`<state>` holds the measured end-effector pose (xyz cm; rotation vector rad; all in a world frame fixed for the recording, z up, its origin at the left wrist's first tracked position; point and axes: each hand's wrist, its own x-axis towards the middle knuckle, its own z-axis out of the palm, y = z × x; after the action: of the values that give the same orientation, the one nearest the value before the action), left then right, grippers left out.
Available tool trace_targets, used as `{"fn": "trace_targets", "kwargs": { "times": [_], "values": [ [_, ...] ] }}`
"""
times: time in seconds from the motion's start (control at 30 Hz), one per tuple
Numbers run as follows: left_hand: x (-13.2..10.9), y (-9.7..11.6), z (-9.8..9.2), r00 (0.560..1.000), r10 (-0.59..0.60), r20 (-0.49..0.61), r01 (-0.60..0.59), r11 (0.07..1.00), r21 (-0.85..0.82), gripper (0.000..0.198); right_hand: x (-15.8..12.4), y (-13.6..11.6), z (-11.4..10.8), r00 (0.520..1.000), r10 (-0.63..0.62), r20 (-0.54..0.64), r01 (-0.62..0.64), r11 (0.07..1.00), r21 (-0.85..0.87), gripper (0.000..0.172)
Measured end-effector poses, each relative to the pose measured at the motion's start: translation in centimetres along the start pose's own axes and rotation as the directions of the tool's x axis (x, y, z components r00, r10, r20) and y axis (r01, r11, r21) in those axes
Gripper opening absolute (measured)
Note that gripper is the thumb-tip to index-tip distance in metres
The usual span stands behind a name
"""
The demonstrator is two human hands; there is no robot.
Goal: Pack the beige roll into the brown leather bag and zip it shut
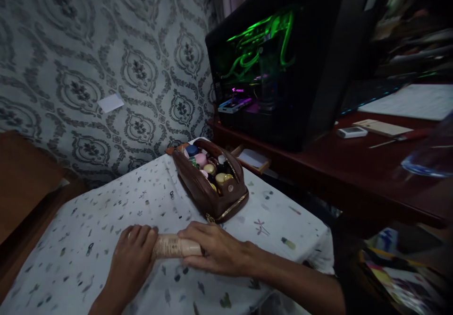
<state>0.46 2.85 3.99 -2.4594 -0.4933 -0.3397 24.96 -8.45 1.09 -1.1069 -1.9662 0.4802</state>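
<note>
Both hands are on a beige cosmetic bottle [169, 246] with small print, lying sideways low over the table. At its left end, the fingers of my left hand [133, 253] are wrapped around it. My right hand [212, 249] grips the other end, which looks like the cap, thumb and fingers closed on it. Just beyond the hands stands a brown leather cosmetic bag [201, 194], its zip open. Several small bottles and jars [210, 169] with pink, gold, blue and white tops fill it.
A patterned white cloth [134, 201] covers the table. Behind on the right, a computer case [318, 69] with green lights stands on a dark red desk [332, 164]. A small drawer [253, 160] juts out below it. Wallpaper [141, 69] rises behind.
</note>
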Motion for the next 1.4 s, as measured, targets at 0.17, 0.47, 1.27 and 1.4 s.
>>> {"fn": "trace_targets", "kwargs": {
  "times": [0.17, 0.47, 1.27, 1.4],
  "values": [
    [3.7, -0.6, -1.4, 0.986, 0.041, -0.164, -0.04, 0.999, 0.006, 0.043, -1.3, -1.1, -0.9, 0.977, 0.114, -0.181, -0.091, 0.987, 0.131, 0.034],
    [8.7, -1.0, -1.5, 0.982, 0.072, -0.175, -0.092, 0.99, -0.108, 0.059, -2.6, -3.0, -3.5, 0.928, 0.243, -0.282, -0.2, 0.964, 0.174, 0.033],
    [26.6, -4.5, 0.9, 0.994, 0.016, 0.109, 0.064, 0.722, -0.689, 0.068, 3.3, -2.3, -12.8, 0.808, 0.423, -0.41, -0.584, 0.66, -0.472, 0.04],
    [26.7, -4.5, 2.3, 0.985, -0.028, 0.169, 0.138, 0.72, -0.68, 0.06, 3.7, -2.3, -12.5, 0.797, 0.48, -0.367, -0.6, 0.558, -0.573, 0.036]
  ]
}}
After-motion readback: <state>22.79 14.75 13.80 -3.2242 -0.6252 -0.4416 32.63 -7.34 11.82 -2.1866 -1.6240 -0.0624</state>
